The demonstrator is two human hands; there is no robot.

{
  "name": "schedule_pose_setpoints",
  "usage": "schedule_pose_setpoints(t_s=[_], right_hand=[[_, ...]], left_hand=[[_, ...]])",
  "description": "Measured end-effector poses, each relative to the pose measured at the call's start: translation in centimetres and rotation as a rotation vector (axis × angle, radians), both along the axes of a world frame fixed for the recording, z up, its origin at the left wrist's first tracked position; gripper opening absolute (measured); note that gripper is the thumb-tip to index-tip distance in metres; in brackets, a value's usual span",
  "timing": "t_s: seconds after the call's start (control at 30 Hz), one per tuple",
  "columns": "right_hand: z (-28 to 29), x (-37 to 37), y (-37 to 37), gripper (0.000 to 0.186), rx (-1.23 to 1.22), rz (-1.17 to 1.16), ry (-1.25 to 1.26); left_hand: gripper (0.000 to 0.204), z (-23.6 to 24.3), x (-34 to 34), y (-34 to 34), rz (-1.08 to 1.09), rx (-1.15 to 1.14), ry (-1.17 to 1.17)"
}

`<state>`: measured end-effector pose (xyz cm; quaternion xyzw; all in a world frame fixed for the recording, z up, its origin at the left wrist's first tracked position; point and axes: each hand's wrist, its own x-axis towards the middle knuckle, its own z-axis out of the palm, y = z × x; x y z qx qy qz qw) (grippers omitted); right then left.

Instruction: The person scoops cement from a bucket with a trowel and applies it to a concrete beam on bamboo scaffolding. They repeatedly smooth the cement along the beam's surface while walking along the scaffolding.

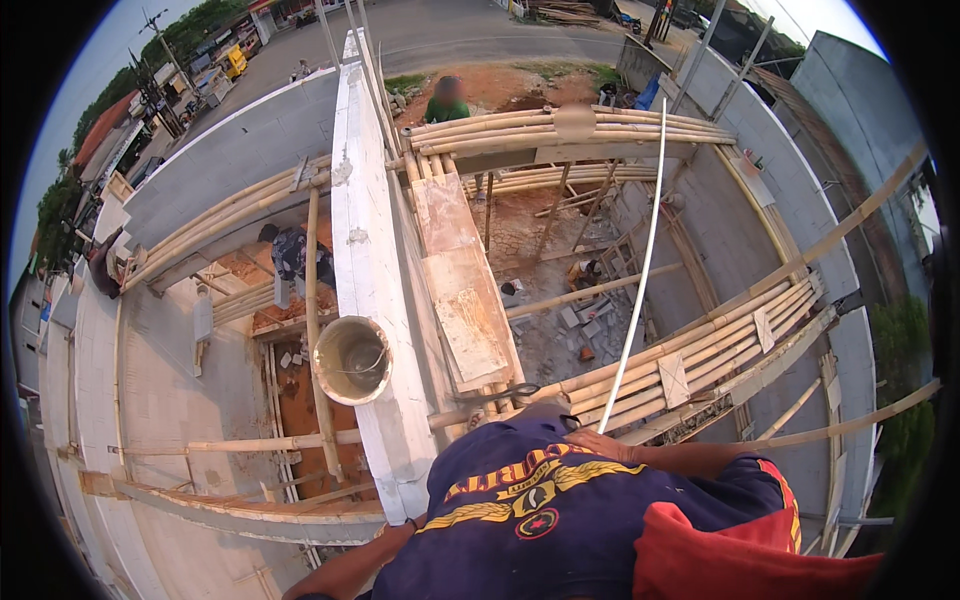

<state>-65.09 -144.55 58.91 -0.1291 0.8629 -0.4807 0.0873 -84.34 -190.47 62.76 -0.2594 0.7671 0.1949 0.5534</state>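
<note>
At the bottom, my left hand (pixel 412 524) touches the edge of a white block wall (pixel 362 210). My shirt hides most of its fingers. My right hand (pixel 598 443) lies on the near side of the bamboo poles (pixel 700 350), its fingers partly showing and stretched to the left. Beside it is the lower end of a long thin white strip (pixel 640 290), which rises across the opening. On the wall top sits a cement-stained bucket (pixel 335 345) with a wire handle. Between the wall and my right hand, a dark looped thing (pixel 505 393) rests near the end of stained boards (pixel 455 270).
Open drops fall away on both sides of the wall. A person in patterned clothes (pixel 290 252) works below left, another in green (pixel 446 105) stands beyond the far bamboo poles (pixel 570 125). Grey blocks (pixel 590 318) lie below. Loose bamboo (pixel 840 235) slants in from the right.
</note>
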Motion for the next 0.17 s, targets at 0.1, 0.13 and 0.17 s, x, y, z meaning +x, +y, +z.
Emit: schedule_pose_setpoints(t_s=[0.1,0.13,0.17], right_hand=[[0.1,-0.1,-0.1,0.08,-0.022,-0.005,-0.04],[-0.2,-0.1,-0.2,0.082,-0.011,0.004,-0.004],[-0.5,-0.1,-0.3,0.084,0.0,0.014,0.032]], left_hand=[[0.105,-0.5,0.3,0.1,0.073,0.023,0.029],[0.116,-0.2,-0.6,-1.1,0.099,0.169,-0.06],[0.116,-0.2,-0.4,-1.3,0.105,0.166,-0.06]])
